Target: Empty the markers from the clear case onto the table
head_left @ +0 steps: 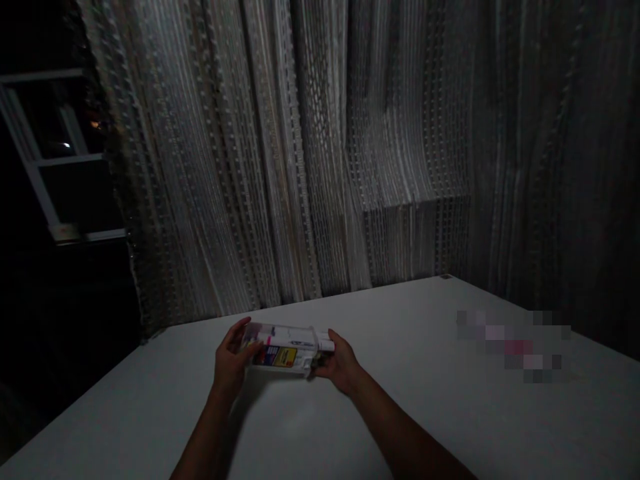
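Both my hands hold a small clear plastic box (286,349) with coloured labels, just above a white table (430,413). My left hand (231,360) grips its left end, thumb on the near side and fingers curled over the top. At the box's right end my right hand (339,365) is closed around the white end piece. The box lies lengthwise between the two hands, near the table's far left part. The light is dim.
A pale patterned curtain (320,153) hangs right behind the table's far edge. A dark window with a white frame (45,173) is at the left. A blurred patch (515,347) lies on the table to the right.
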Available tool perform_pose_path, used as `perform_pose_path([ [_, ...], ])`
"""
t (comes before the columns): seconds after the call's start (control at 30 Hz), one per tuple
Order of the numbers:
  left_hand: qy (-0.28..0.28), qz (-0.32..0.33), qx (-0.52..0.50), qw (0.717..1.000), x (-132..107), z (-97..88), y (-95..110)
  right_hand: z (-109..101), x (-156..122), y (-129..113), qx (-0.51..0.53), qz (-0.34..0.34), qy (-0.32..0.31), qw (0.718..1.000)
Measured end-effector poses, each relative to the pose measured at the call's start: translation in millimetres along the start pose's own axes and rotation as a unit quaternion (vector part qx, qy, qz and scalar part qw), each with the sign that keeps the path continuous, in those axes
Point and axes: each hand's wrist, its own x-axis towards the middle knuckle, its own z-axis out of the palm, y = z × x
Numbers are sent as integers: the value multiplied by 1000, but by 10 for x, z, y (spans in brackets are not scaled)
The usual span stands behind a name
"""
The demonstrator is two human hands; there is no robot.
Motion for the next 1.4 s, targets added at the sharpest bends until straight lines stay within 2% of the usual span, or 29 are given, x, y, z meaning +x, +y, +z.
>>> perform_pose_path([
  [0.1,-2,1,-6,1000,29,-31,-17,0,0,9,10,-13,-7,1000],
  [0.27,-2,5,4,1000,12,-16,-17,17,-21,38,-18,19,-52,998],
  [0.47,17,17,19,1000,32,-27,-1,27,-15,63,-63,31,-68,995],
  [0.67,46,46,4,998,94,-128,45,-8,-27,8,-28,36,-45,998],
  [0.8,61,33,-17,997,110,-175,41,-35,-22,-11,-30,45,-50,997],
  [1.07,34,16,-42,998,38,-70,23,36,-87,35,-61,64,-60,994],
  [1.23,36,3,-45,998,26,-35,17,77,-120,44,-99,23,-65,993],
  [1.4,28,-12,-64,997,48,-56,-46,11,-25,32,-120,-9,-54,991],
])
